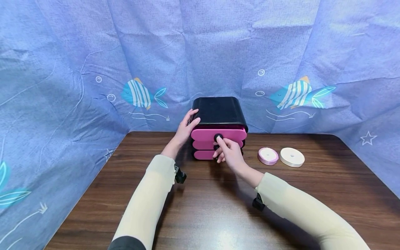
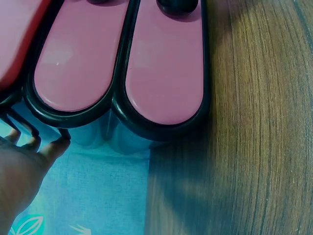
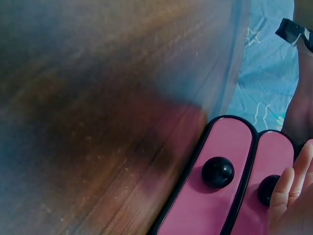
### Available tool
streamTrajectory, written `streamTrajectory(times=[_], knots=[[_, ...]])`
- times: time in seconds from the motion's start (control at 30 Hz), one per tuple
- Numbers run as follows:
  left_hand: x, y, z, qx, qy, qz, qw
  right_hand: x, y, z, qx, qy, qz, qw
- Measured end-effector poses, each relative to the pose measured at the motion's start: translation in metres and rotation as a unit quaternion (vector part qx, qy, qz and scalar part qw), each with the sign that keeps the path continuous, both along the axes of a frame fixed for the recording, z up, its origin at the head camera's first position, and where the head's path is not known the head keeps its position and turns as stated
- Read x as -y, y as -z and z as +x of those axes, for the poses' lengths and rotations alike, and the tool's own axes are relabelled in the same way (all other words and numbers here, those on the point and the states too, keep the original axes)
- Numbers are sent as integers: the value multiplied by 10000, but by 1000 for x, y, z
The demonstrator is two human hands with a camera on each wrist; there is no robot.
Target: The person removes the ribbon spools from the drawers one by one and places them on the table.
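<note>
Bright, fairly even light fills the head view, leaving a white glare on the near part of the table [image 1: 206,208] and soft shadows under both sleeves [image 1: 297,201]. The left wrist view is dimmer, its blue-green cast dulling the left fingers [image 2: 54,149]. In the right wrist view the table looks smeared and hazy, the pink drawer fronts [image 3: 230,142] sharper.
</note>
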State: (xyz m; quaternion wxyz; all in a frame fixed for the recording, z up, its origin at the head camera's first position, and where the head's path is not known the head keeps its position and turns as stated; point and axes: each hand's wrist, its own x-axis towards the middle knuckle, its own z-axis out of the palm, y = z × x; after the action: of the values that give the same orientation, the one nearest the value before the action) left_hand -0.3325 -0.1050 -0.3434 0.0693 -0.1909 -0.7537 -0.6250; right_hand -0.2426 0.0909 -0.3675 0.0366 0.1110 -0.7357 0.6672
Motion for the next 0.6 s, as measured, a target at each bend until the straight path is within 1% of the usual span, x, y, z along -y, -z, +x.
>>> streamTrajectory(times=[0.37,0.43,0.5,0.6], knots=[[0,1,-1,7,-33,78,10000,2,-2,-11,238,84,-42,9997],[-1,1,-1,4,-43,72,10000,1,-2,-12,233,60,-42,9997],[-1,1,-1,0,-51,44,10000,2,-10,-7,271,2,-35,9996],[-1,1,-1,-7,-36,45,10000,1,-12,-8,331,-79,-37,9994]])
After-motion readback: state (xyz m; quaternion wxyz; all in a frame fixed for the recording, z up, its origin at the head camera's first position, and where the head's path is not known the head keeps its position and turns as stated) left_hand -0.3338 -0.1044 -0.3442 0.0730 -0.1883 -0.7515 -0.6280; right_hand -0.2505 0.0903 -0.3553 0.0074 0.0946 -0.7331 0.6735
